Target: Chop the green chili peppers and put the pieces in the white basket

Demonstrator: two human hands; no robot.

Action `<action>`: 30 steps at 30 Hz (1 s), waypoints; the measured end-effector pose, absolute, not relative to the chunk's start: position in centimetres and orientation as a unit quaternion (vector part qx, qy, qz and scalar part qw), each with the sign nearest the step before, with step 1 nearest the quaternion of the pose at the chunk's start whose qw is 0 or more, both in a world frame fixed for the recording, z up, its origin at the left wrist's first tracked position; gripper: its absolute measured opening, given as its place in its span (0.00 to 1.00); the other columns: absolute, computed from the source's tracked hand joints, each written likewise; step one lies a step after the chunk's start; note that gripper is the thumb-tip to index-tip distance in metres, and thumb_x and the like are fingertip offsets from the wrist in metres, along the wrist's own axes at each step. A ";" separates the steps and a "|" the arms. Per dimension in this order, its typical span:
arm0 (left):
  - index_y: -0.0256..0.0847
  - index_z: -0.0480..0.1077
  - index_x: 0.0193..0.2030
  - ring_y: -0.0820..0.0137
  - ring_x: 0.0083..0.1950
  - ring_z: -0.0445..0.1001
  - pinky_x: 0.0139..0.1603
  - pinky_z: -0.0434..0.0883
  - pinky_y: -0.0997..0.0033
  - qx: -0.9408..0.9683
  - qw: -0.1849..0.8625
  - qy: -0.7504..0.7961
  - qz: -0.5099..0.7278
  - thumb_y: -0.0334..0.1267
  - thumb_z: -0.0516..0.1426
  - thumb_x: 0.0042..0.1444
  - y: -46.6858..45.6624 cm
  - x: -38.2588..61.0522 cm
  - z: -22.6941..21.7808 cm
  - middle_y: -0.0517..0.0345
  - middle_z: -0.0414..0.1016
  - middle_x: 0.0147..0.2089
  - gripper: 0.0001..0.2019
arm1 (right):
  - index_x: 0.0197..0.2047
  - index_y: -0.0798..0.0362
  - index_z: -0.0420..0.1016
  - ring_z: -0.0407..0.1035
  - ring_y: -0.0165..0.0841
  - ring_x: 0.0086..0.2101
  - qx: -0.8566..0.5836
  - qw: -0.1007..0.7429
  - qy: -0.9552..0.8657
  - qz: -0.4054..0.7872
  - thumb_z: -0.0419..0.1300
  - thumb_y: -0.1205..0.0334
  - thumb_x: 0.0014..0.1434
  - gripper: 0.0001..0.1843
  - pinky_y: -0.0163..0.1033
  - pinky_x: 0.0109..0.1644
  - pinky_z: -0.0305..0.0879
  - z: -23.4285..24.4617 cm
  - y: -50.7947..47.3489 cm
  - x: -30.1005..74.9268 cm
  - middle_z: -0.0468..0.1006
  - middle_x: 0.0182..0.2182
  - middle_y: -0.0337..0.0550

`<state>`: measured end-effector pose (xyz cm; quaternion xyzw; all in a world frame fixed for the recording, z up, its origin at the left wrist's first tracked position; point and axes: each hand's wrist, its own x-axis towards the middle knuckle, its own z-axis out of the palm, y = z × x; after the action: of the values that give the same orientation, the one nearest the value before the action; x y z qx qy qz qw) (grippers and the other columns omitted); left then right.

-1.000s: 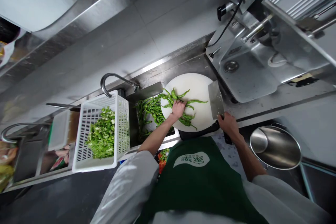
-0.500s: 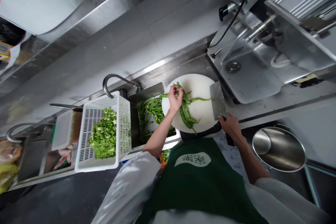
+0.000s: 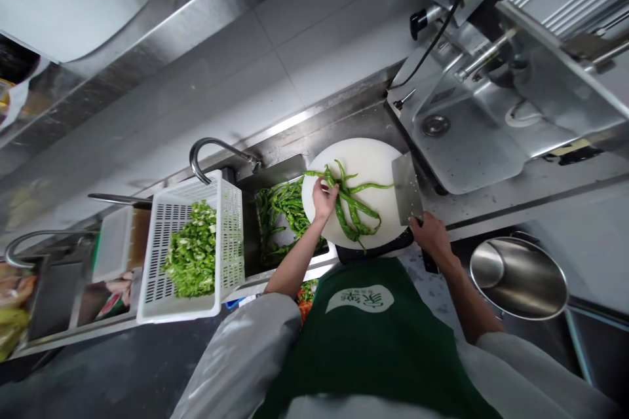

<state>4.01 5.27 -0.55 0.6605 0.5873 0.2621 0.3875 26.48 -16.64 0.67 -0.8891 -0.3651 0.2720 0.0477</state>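
Several green peppers [image 3: 348, 230], head view, on my round white board [image 3: 378, 160]. Left hand [image 3: 324, 201]: fingers half-curled against their left side; firm grip, I cannot tell. Right hand [image 3: 431, 236]: wrapped round cleaver [image 3: 407, 186] handle, blade at board's right edge.

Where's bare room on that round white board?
The round white board has bare patches on either side of the long green pepper pointing at the rectangular metal cleaver. Other green peppers crowd its middle, beside the left hand.
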 end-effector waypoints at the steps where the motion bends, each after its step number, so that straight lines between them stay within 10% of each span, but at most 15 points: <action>1: 0.40 0.69 0.62 0.64 0.43 0.80 0.46 0.77 0.65 0.705 0.331 0.571 0.260 0.38 0.63 0.66 5.5 4.5 0.0 0.50 0.78 0.47 0.20 | 0.50 0.62 0.79 0.76 0.45 0.42 -0.889 0.048 -0.364 0.273 0.54 0.55 0.72 0.19 0.40 0.42 0.59 0.7 -16.6 26.5 0.83 0.40 0.62; 5: 0.38 0.77 0.52 0.51 0.62 0.73 0.67 0.68 0.46 0.881 0.231 0.405 0.080 0.32 0.62 0.64 5.5 8.7 1.1 0.43 0.79 0.54 0.10 | 0.50 0.61 0.79 0.76 0.46 0.42 -0.887 0.045 -0.368 0.275 0.53 0.55 0.72 0.19 0.40 0.42 0.60 0.7 -16.6 26.6 0.83 0.41 0.61; 9: 0.37 0.79 0.40 0.49 0.60 0.74 0.69 0.65 0.42 0.896 0.236 0.376 -0.002 0.21 0.63 0.56 5.2 12.8 0.8 0.45 0.82 0.44 0.09 | 0.50 0.62 0.78 0.77 0.46 0.43 -0.887 0.042 -0.369 0.275 0.52 0.55 0.73 0.20 0.40 0.43 0.60 0.7 -16.6 26.6 0.83 0.41 0.61; 13: 0.38 0.78 0.49 0.58 0.51 0.78 0.60 0.74 0.54 0.886 0.260 0.383 0.025 0.24 0.58 0.64 7.1 13.1 1.5 0.47 0.82 0.47 0.11 | 0.51 0.62 0.78 0.77 0.45 0.43 -0.885 0.050 -0.364 0.285 0.51 0.54 0.73 0.21 0.40 0.42 0.60 0.5 -16.7 26.5 0.83 0.42 0.60; 22: 0.40 0.70 0.60 0.75 0.29 0.72 0.35 0.73 0.74 0.465 0.522 0.506 0.504 0.44 0.57 0.72 14.8 10.6 5.9 0.61 0.73 0.34 0.16 | 0.50 0.60 0.79 0.77 0.45 0.42 -0.890 0.051 -0.353 0.285 0.52 0.53 0.72 0.21 0.40 0.42 0.61 0.6 -16.8 26.6 0.83 0.41 0.59; 30: 0.34 0.76 0.45 0.78 0.18 0.63 0.18 0.58 0.80 0.418 0.599 0.585 0.351 0.47 0.62 0.66 15.2 1.2 6.5 0.65 0.64 0.22 0.15 | 0.49 0.61 0.80 0.76 0.45 0.40 -0.891 0.060 -0.359 0.274 0.52 0.54 0.72 0.21 0.41 0.41 0.59 0.2 -16.9 26.6 0.83 0.39 0.61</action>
<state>1.17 15.16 6.47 0.4178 0.5853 0.3513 0.5995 26.61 -16.91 0.23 -0.8905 -0.3585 0.2737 0.0595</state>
